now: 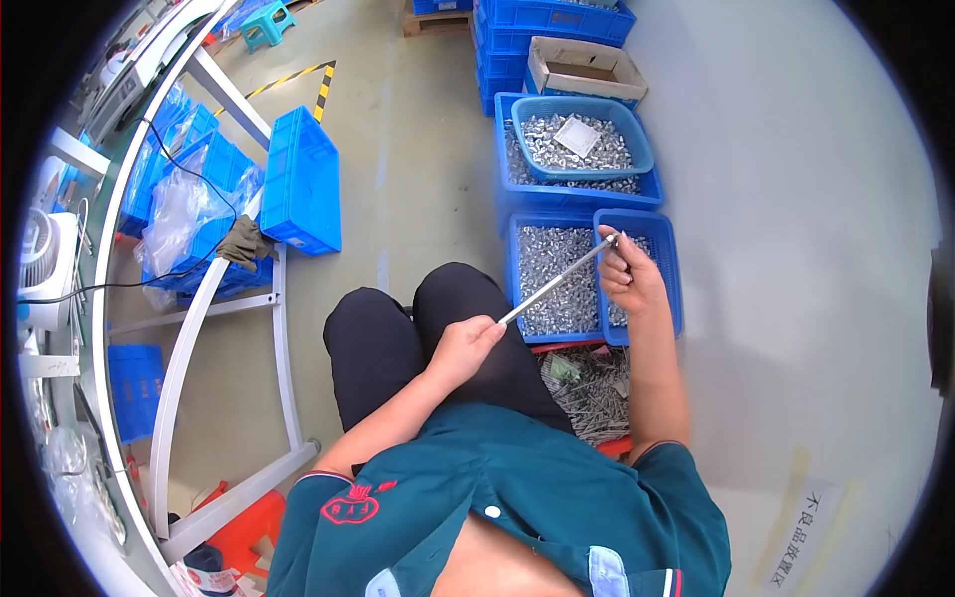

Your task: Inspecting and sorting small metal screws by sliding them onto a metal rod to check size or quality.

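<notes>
Seated above the factory floor, I hold a long metal rod (553,283) by both ends: my left hand (464,343) is pinched shut on its lower end over my knee, my right hand (627,274) is closed around its upper tip, and the two hands stand well apart. The rod slants over the near blue crates (594,221), which are full of small silvery parts (549,274). Farther off, a basket (583,135) of the same parts sits in another crate. By my right leg, a red tray's (614,447) load of thin rods (593,390) lies loose. As I judge it, the risk is a slip: the rod is slim and smooth and held only at its tips, so a loosened pinch could drop it among the parts, or one end could swing against the crate wall.
</notes>
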Tool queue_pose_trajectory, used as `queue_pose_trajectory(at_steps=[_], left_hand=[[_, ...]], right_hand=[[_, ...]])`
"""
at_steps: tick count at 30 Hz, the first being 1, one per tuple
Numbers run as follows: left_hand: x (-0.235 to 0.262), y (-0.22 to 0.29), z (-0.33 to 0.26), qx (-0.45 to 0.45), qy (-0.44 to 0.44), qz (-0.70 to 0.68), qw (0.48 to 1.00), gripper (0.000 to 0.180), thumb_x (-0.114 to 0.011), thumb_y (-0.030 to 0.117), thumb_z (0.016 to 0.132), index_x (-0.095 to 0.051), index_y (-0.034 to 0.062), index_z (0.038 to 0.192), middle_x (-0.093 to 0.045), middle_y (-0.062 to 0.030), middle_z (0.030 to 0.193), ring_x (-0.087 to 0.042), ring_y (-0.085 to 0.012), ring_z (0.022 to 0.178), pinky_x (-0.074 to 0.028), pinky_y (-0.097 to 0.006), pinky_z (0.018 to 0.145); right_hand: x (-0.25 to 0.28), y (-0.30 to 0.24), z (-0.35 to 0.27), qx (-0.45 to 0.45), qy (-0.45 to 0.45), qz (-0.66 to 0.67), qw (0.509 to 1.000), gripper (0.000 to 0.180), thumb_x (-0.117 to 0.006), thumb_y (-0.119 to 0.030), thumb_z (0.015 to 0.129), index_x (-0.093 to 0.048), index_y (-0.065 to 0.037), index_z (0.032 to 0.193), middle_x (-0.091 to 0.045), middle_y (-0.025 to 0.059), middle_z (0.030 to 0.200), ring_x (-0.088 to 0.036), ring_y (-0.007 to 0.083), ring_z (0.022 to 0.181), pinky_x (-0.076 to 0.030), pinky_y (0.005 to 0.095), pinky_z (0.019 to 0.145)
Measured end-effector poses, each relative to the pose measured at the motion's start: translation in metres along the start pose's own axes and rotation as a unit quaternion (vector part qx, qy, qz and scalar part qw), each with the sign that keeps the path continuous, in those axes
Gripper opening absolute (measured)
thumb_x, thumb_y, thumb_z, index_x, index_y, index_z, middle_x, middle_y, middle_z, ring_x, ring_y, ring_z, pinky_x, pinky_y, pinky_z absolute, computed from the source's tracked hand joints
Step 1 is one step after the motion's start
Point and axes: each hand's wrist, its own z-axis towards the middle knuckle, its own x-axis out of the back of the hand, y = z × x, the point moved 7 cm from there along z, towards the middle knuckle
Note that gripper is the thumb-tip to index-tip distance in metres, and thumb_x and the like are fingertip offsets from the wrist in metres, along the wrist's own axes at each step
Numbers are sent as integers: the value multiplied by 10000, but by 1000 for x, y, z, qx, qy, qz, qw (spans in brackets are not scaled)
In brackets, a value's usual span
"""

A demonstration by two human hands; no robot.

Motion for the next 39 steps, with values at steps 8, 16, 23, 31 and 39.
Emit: queue_pose_trajectory(at_steps=[8,16,23,31,39], left_hand=[[1,1,-1,10,-5,-8,1000,276,-530,211,885,-529,4,703,-405,1,564,-373,-65,558,-342,-255,504],[-2,2,-2,8,-10,1,1000,273,-540,202,878,-520,1,695,-391,-11,548,-365,-65,545,-335,-263,490],[-2,2,-2,4,-3,-1,1000,282,-540,196,878,-501,2,677,-367,-5,541,-346,-64,534,-321,-265,476],[-2,1,-2,0,1,12,1000,283,-539,199,879,-505,-6,686,-378,-25,541,-356,-72,536,-332,-272,483],[0,2,-3,-3,12,-15,1000,271,-541,202,878,-528,-11,711,-406,-27,555,-376,-72,550,-347,-272,500]], right_hand=[[5,-6,-1,-4,3,66,998,312,-461,-295,928,-529,-62,1123,-367,-19,619,-305,43,474,-234,164,373],[3,5,8,-1,2,100,995,287,-526,-322,889,-586,-123,1087,-338,-32,619,-293,58,469,-227,178,383],[-1,7,7,43,-8,118,992,243,-546,-242,879,-592,-100,1071,-348,-31,615,-311,58,469,-232,180,383],[10,7,4,173,147,-12,974,223,-581,-221,866,-586,-63,1024,-359,-28,591,-302,53,461,-232,185,381],[-6,-3,-3,69,111,-96,987,177,-548,-202,882,-590,-49,962,-359,-31,552,-294,50,418,-237,185,369]])
